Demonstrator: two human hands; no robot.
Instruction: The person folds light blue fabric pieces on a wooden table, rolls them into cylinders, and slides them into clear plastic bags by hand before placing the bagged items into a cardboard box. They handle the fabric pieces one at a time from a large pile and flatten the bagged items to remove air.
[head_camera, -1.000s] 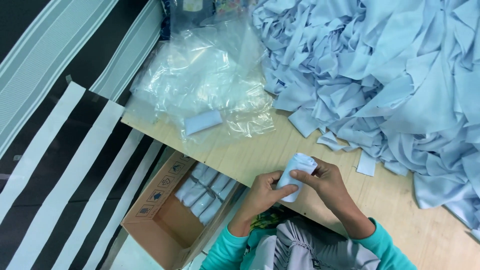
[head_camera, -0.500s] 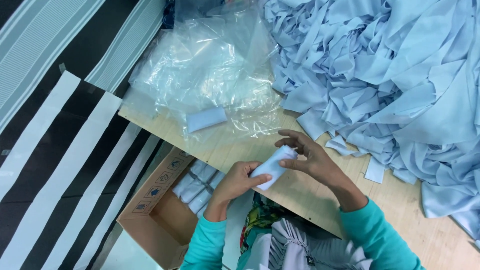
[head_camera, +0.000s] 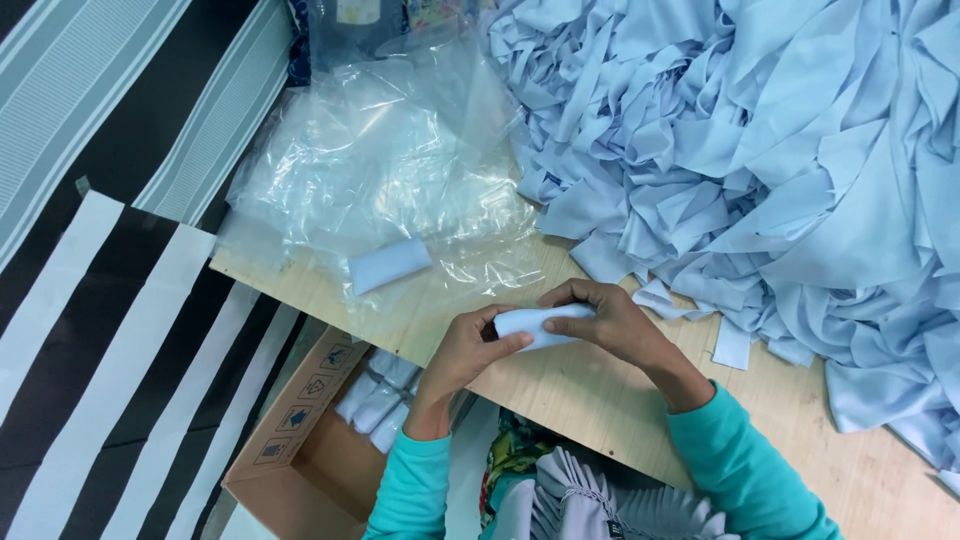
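Note:
Both my hands grip one small folded piece of pale blue cloth (head_camera: 535, 326) just above the wooden table (head_camera: 590, 390). My left hand (head_camera: 468, 350) pinches its left end and my right hand (head_camera: 605, 318) curls over its right end. A large heap of the same pale blue cloth pieces (head_camera: 760, 150) fills the table's far right. A bagged folded cloth (head_camera: 390, 264) lies on a pile of clear plastic bags (head_camera: 380, 170) to the left.
An open cardboard box (head_camera: 300, 440) with several bagged folded cloths (head_camera: 380, 400) stands on the floor below the table's left edge. A black-and-white striped floor mat (head_camera: 100, 330) lies at the left. Loose cloth scraps (head_camera: 735, 345) sit by the heap.
My hands have moved up and away from the table's near edge, and the cloth has been turned from upright to lying flat and folded tighter between them.

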